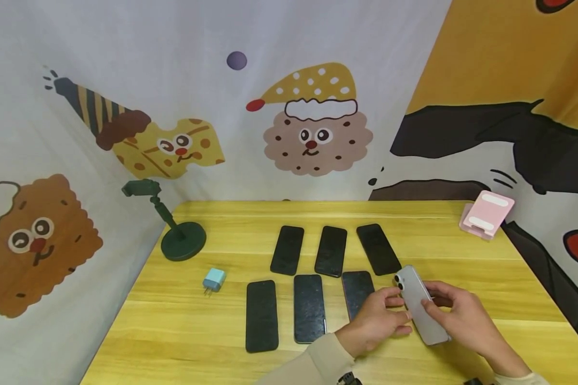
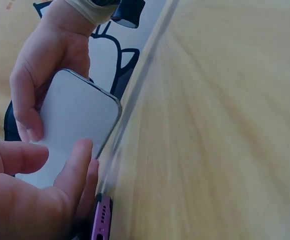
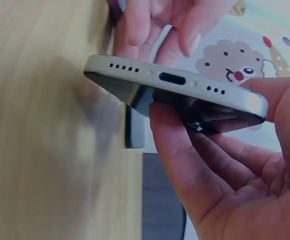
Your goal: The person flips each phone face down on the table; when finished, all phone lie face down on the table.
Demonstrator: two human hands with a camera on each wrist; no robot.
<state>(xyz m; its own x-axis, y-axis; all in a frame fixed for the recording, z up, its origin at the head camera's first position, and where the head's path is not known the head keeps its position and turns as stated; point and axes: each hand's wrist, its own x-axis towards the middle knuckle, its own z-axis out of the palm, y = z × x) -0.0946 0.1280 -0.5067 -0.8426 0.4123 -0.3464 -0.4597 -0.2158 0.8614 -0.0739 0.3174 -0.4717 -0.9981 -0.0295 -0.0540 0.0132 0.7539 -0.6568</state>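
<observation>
Both my hands hold a silver phone (image 1: 421,313) over the yellow wooden worktop (image 1: 183,315), at about 4 o'clock on its surface as the head camera sees it. The phone is back side up, its twin camera lenses pointing toward 11 o'clock, its screen facing down. My right hand (image 1: 462,321) grips it along the right edge, thumb on one side and fingers curled beneath, as the right wrist view shows: the bottom edge with its charging port and speaker holes sits between my thumb and fingers. My left hand (image 1: 378,321) meets it from the left, thumb and fingertips resting on the phone's back and left edge; the fingers are bent around it in a light pinch.

Six dark phones lie face up in two rows on the worktop. The back row of three (image 1: 331,250) sits near the center; the front row of three (image 1: 309,307) lies just ahead of my left hand, at its 9 to 11 o'clock, and the nearest one is partly hidden by that hand. A small blue charger plug (image 1: 214,279) rests at 9 o'clock of the rows. A dark green phone stand (image 1: 178,235) is at 10 o'clock, and a pink folding stand (image 1: 486,214) at 2 o'clock, near the far right corner.
</observation>
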